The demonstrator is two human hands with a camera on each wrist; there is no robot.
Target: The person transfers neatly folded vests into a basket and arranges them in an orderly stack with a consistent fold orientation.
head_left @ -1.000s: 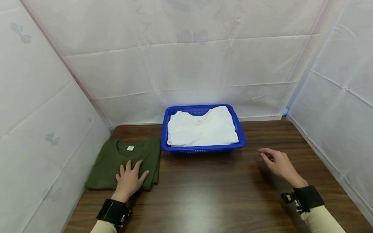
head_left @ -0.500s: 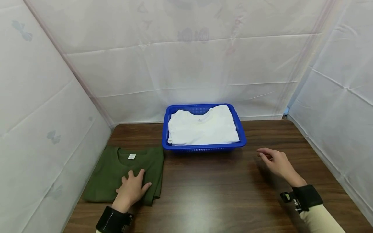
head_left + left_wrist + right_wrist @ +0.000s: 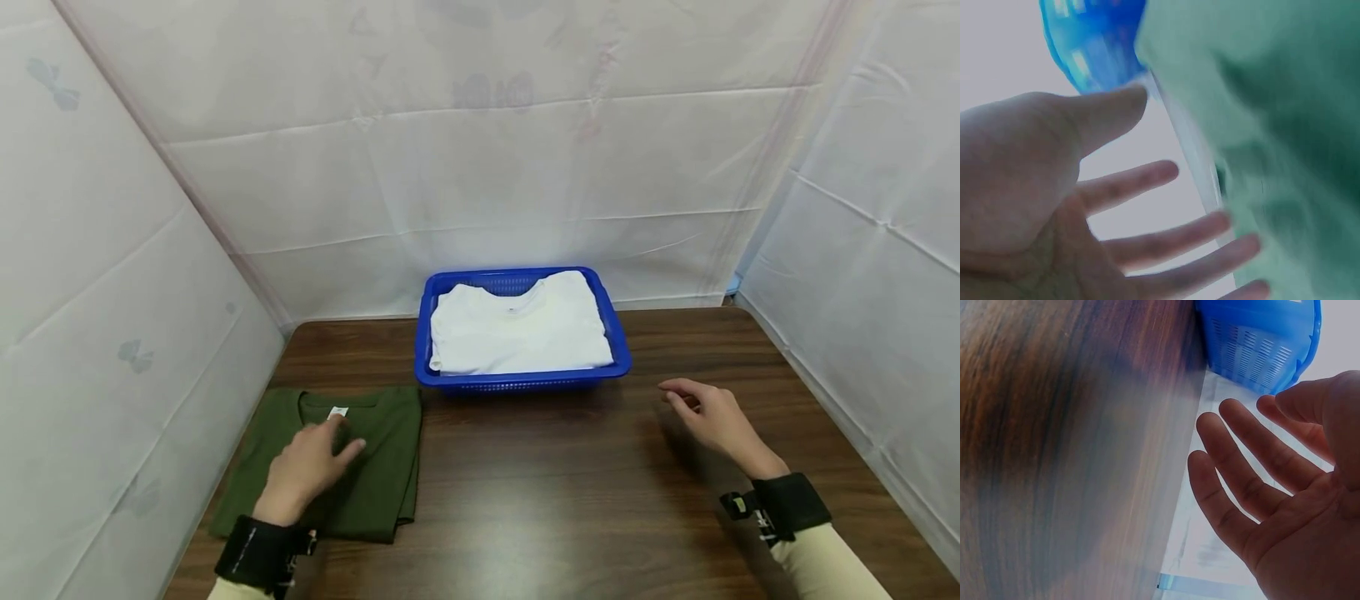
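Observation:
A folded dark green T-shirt (image 3: 375,475) with a white neck label lies at the left of the table. Over it is my left hand (image 3: 303,467), its fingers extended; in the left wrist view the fingers (image 3: 1166,240) are spread and hold nothing, and they look apart from the cloth. My right hand (image 3: 712,417) hovers over the right side of the table with its fingers (image 3: 1241,465) loosely bent and nothing in them. A blue plastic basket (image 3: 525,379) at the back middle contains a folded white T-shirt (image 3: 521,333).
The dark wooden table (image 3: 525,483) meets a white sheet (image 3: 480,183) hung behind it. More white sheeting walls in the left and right sides. The basket stands close to the back sheet, just beyond the green T-shirt's far right corner.
The green T-shirt has slid toward me under my left hand. Since then that hand has risen off the cloth and shifted left. My right hand has stayed almost still.

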